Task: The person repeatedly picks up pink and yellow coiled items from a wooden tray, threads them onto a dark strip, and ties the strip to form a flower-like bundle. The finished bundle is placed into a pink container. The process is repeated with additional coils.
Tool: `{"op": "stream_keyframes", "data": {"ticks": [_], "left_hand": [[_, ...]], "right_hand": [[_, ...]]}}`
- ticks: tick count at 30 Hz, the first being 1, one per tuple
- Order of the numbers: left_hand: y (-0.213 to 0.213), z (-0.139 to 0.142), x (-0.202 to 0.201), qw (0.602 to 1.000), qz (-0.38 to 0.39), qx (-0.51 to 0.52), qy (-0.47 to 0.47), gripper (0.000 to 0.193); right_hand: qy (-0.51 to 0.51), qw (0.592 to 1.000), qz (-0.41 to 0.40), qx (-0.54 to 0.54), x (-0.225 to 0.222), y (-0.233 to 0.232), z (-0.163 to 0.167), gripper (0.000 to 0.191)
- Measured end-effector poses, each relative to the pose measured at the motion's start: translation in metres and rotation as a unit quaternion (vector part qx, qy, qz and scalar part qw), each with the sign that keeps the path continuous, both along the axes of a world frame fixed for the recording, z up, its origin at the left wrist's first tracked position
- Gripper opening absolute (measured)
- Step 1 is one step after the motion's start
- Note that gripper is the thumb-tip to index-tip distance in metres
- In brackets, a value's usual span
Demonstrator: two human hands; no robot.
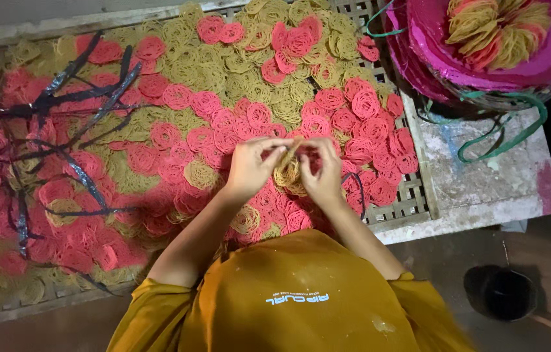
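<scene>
Left hand (249, 166): my fingers are pinched on the near edge of a small stack of yellow noodle discs (286, 171), which steadies it from one side.
Right hand (323, 171): closed on the opposite edge of the same stack, so that the discs stay aligned between my two hands.
Stack position: held just above the drying rack (412, 189), near its front right part, directly over the spread of loose discs.
Stack attitude: the discs appear to stand on edge, slightly tilted; their count cannot be determined.
Loose discs: pink discs (327, 98) and yellow discs (243, 78) lie flat in one overlapping layer across the rack, which exposes each face to the air.
Rack: a slatted lattice tray; the open slats show bare at the right edge, beside the hands.
Dark strips (80, 98): long shiny strips lie across the discs on the left side, well apart from my hands; their purpose cannot be determined.
Basket (549, 58): lined in pink and placed off the rack's far right corner, it holds bundled discs of mixed colours (494, 29).
Green cord (504, 140): trails from the basket onto the stained desk (477, 176).
Dark bucket (509, 293): stands on the floor at lower right.
</scene>
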State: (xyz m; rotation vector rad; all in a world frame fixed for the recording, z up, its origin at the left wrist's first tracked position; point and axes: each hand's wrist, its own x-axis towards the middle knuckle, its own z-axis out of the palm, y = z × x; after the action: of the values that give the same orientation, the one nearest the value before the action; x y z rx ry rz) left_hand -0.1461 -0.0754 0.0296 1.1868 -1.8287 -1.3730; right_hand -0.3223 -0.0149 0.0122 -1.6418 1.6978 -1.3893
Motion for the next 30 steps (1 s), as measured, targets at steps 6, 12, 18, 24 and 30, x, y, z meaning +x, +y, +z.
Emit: {"op": "stream_keyframes", "data": {"ticks": [6, 12, 18, 24, 30], "left_hand": [[0.003, 0.039, -0.01, 0.916, -0.046, -0.39, -0.081, 0.022], [-0.03, 0.034, -0.036, 0.982, -0.074, -0.163, 0.065, 0.043], [-0.104, 0.008, -0.055, 0.972, 0.03, -0.171, -0.16, 0.06], [-0.131, 0.012, -0.043, 0.912, 0.018, -0.157, -0.379, 0.076], [-0.124, 0.03, -0.026, 0.837, -0.049, -0.16, -0.52, 0.026]], "right_hand": [[0.036, 0.997, 0.064, -0.021, -0.02, 0.012, 0.003, 0.029], [-0.323, 0.94, 0.084, 0.066, -0.02, -0.007, -0.012, 0.023], [-0.352, 0.93, 0.075, 0.074, -0.025, -0.013, -0.011, 0.015], [-0.373, 0.919, 0.043, 0.122, -0.015, -0.012, -0.006, 0.018], [-0.334, 0.936, 0.07, 0.091, -0.015, -0.015, -0.005, 0.019]]}}
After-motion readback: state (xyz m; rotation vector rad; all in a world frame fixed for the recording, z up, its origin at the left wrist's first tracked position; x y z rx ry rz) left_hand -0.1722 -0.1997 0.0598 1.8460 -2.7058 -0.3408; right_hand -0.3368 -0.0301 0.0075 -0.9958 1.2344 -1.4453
